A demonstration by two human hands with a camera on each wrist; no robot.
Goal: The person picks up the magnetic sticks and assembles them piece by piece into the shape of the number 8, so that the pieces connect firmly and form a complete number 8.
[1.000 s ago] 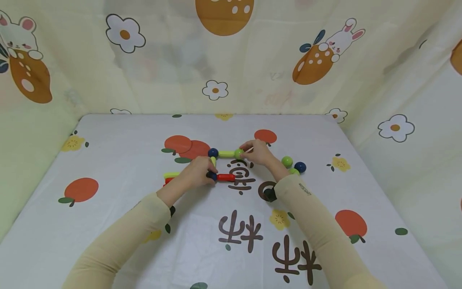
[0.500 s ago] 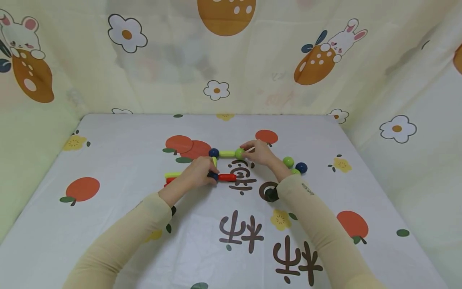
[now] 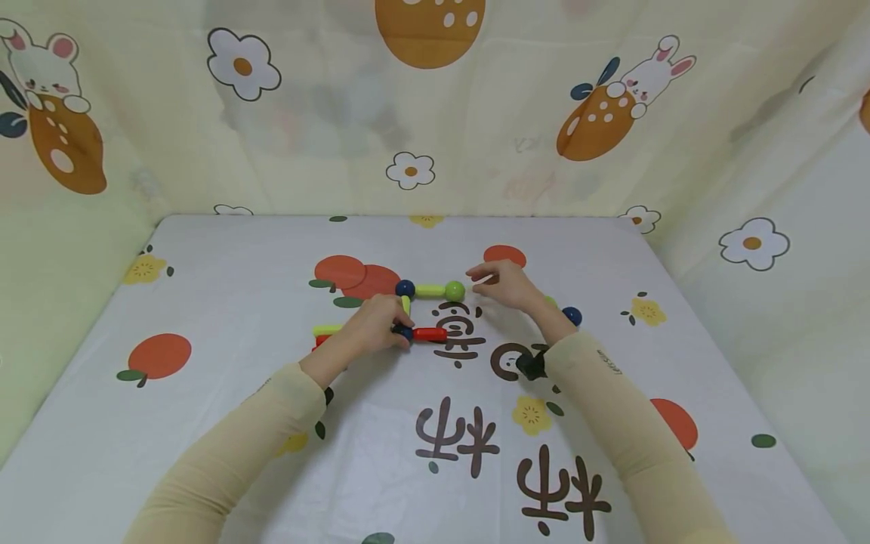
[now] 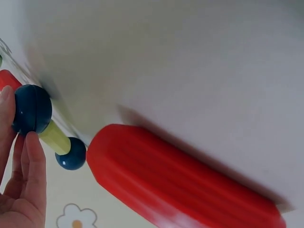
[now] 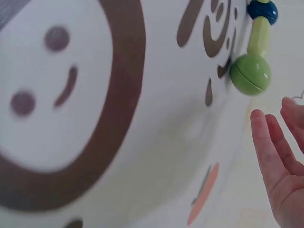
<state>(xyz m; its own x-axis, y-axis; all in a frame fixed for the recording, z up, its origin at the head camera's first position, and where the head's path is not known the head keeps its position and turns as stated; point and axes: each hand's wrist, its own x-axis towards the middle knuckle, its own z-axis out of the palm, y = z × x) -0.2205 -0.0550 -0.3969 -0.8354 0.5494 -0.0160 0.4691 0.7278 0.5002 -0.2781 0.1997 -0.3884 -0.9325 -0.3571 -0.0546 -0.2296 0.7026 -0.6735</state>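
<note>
In the head view, my left hand (image 3: pixel 374 323) pinches a dark blue ball (image 4: pixel 32 109) between thumb and fingers, low over the table. From that ball a red rod (image 3: pixel 430 334) points right, and a short yellow-green rod (image 3: pixel 406 304) runs back to a second dark blue ball (image 3: pixel 405 289). Another yellow-green rod (image 3: pixel 430 290) links that second ball to a light green ball (image 3: pixel 455 291). My right hand (image 3: pixel 508 287) is just right of the green ball, apart from it, fingers extended and holding nothing, as the right wrist view confirms.
Left of my left hand lie a loose yellow-green rod (image 3: pixel 326 330) and red rods (image 3: pixel 322 339), partly hidden by the forearm. Behind my right wrist, a dark blue ball (image 3: pixel 572 315) and a green ball (image 3: pixel 550 301) are partly covered. A printed cloth (image 3: pixel 238 257) covers the table.
My right hand has let go of the green ball and drawn off to the right, its forearm now covering some loose balls. The left hand keeps its hold on the dark blue ball.
</note>
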